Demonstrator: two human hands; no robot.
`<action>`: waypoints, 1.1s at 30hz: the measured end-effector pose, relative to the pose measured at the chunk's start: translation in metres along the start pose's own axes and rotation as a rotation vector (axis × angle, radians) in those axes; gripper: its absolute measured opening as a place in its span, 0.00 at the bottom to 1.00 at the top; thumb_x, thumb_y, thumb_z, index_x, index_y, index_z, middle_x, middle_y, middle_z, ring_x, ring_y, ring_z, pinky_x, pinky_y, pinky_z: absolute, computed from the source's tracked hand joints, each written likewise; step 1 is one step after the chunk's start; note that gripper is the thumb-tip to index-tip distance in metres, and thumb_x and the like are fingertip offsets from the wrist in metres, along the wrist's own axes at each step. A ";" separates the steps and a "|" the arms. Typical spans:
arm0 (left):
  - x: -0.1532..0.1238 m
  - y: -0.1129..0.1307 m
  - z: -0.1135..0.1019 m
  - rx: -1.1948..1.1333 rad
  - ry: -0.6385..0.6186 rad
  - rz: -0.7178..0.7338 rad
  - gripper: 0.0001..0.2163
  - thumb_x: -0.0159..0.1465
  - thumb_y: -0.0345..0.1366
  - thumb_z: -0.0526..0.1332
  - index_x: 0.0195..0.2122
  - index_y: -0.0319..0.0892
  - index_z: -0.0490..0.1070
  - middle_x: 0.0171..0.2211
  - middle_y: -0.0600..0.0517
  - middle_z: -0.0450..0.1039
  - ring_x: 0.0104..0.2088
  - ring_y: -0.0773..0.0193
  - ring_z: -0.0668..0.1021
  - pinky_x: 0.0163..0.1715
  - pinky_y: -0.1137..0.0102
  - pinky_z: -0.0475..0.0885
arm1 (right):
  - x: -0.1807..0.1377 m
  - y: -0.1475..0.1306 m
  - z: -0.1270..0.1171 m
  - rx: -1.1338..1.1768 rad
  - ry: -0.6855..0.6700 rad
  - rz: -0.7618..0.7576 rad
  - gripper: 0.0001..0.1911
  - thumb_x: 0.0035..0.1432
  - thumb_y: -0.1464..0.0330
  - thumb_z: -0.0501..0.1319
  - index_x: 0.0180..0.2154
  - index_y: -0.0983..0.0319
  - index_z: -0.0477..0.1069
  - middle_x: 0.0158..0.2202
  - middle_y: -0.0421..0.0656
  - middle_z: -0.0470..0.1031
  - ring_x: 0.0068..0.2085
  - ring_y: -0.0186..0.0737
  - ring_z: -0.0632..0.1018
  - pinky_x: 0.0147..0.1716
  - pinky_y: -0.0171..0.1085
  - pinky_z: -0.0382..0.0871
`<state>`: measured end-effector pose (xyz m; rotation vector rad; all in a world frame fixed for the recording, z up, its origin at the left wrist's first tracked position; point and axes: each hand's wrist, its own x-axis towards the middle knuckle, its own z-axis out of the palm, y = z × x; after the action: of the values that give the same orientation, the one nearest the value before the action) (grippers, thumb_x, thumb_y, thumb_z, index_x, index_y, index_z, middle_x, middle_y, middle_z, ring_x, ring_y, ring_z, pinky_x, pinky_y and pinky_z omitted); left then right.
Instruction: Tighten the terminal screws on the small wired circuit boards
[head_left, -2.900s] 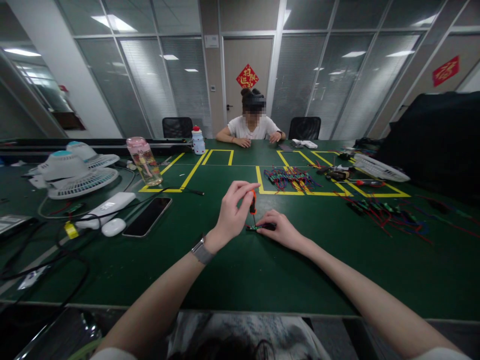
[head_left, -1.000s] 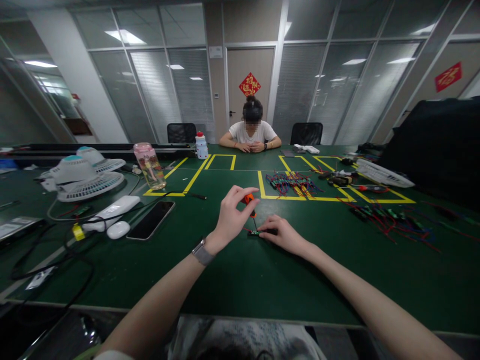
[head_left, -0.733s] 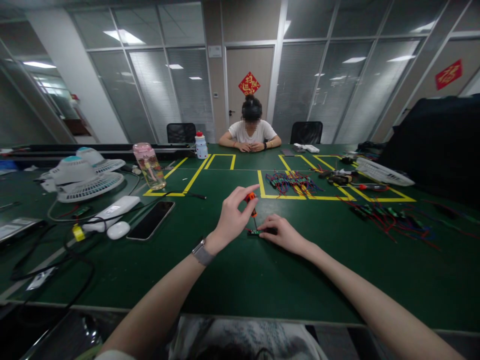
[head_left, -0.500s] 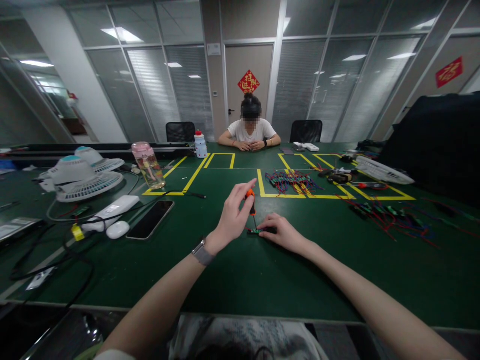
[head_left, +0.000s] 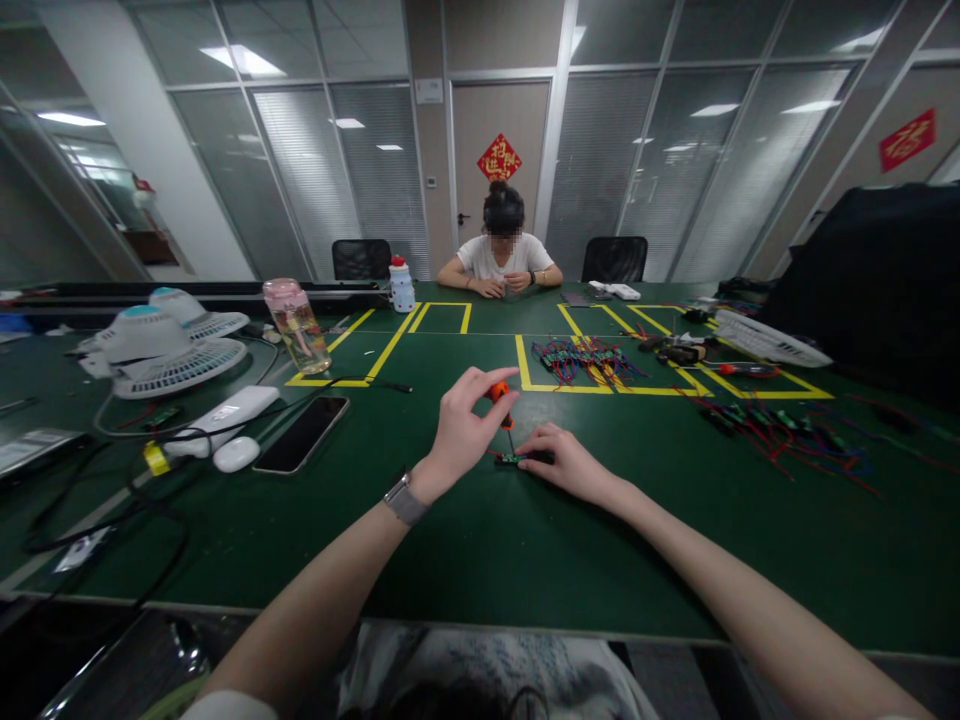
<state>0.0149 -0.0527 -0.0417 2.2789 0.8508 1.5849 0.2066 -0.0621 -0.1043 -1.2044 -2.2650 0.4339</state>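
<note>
In the middle of the green table [head_left: 450, 540], my left hand [head_left: 470, 425] is closed around the orange and black handle of a screwdriver [head_left: 506, 408]. Its thin shaft points down, with the tip at a small green circuit board [head_left: 510, 459]. My right hand [head_left: 564, 462] pinches the board from the right, thumb and fingers near the screwdriver tip. A short red wire shows at the board's left end. Whether the tip sits in a screw is too small to tell.
Circuit boards with red and blue wires [head_left: 585, 360] lie inside yellow tape; more boards [head_left: 787, 430] lie at right. A phone [head_left: 304, 436], a white case [head_left: 237, 455], a pink-lidded bottle [head_left: 296, 325] and fans [head_left: 176, 350] are at left. A person [head_left: 501, 255] sits opposite.
My left hand's fingers have shifted on the handle, showing more of its orange top, and the screwdriver leans slightly differently. The right hand and the board stay in place.
</note>
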 end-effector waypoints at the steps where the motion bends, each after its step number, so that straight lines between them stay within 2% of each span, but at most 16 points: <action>1: 0.000 0.000 -0.001 0.028 0.014 0.011 0.11 0.64 0.36 0.60 0.47 0.44 0.72 0.34 0.52 0.70 0.33 0.67 0.72 0.37 0.71 0.69 | 0.000 0.000 0.000 -0.001 -0.001 0.000 0.07 0.55 0.69 0.65 0.38 0.60 0.79 0.34 0.45 0.75 0.39 0.42 0.72 0.42 0.40 0.65; 7: 0.001 0.002 -0.002 0.001 -0.024 0.026 0.15 0.68 0.32 0.51 0.55 0.44 0.66 0.41 0.49 0.70 0.40 0.66 0.73 0.42 0.69 0.69 | 0.000 0.000 -0.001 0.014 -0.006 -0.001 0.07 0.56 0.69 0.64 0.38 0.60 0.79 0.33 0.45 0.75 0.39 0.42 0.73 0.41 0.40 0.66; 11: 0.001 0.000 -0.001 0.044 0.056 0.018 0.10 0.64 0.35 0.60 0.45 0.44 0.73 0.32 0.53 0.68 0.32 0.68 0.71 0.35 0.72 0.69 | 0.000 0.001 0.000 0.009 -0.009 0.005 0.08 0.56 0.68 0.64 0.38 0.59 0.79 0.33 0.44 0.75 0.38 0.42 0.73 0.41 0.40 0.66; 14: 0.001 -0.002 0.001 0.039 0.088 0.010 0.10 0.60 0.35 0.64 0.43 0.45 0.74 0.33 0.53 0.65 0.33 0.68 0.71 0.36 0.72 0.70 | 0.000 0.002 0.000 0.019 -0.008 0.008 0.08 0.56 0.68 0.64 0.38 0.60 0.79 0.33 0.45 0.75 0.38 0.43 0.73 0.41 0.40 0.66; 21: 0.000 -0.002 0.003 -0.135 -0.039 -0.036 0.15 0.67 0.30 0.53 0.55 0.44 0.65 0.44 0.48 0.69 0.44 0.65 0.73 0.45 0.68 0.70 | 0.000 0.003 0.000 0.033 -0.006 -0.002 0.08 0.56 0.68 0.64 0.38 0.60 0.79 0.33 0.45 0.75 0.38 0.42 0.73 0.41 0.39 0.66; 26: 0.000 0.000 0.002 -0.063 -0.001 -0.034 0.11 0.64 0.34 0.59 0.48 0.44 0.71 0.41 0.49 0.70 0.41 0.64 0.74 0.42 0.69 0.71 | 0.000 0.003 -0.001 0.027 -0.011 -0.001 0.08 0.56 0.68 0.64 0.38 0.60 0.79 0.33 0.45 0.75 0.38 0.42 0.73 0.40 0.39 0.66; 31: -0.001 -0.002 0.004 -0.152 -0.085 -0.038 0.18 0.68 0.32 0.51 0.59 0.46 0.61 0.43 0.48 0.71 0.44 0.64 0.74 0.45 0.67 0.70 | 0.001 0.001 -0.001 0.027 -0.015 -0.007 0.08 0.56 0.68 0.64 0.39 0.60 0.79 0.33 0.45 0.75 0.38 0.42 0.73 0.41 0.40 0.66; 33: -0.002 -0.001 0.004 -0.121 -0.064 -0.021 0.18 0.67 0.32 0.53 0.58 0.46 0.62 0.42 0.49 0.71 0.41 0.65 0.74 0.43 0.68 0.71 | 0.001 0.001 -0.002 0.025 -0.010 -0.001 0.08 0.56 0.68 0.64 0.39 0.60 0.79 0.33 0.45 0.75 0.38 0.41 0.73 0.40 0.40 0.66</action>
<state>0.0177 -0.0522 -0.0454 2.2161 0.7405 1.5036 0.2078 -0.0611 -0.1032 -1.1906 -2.2617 0.4672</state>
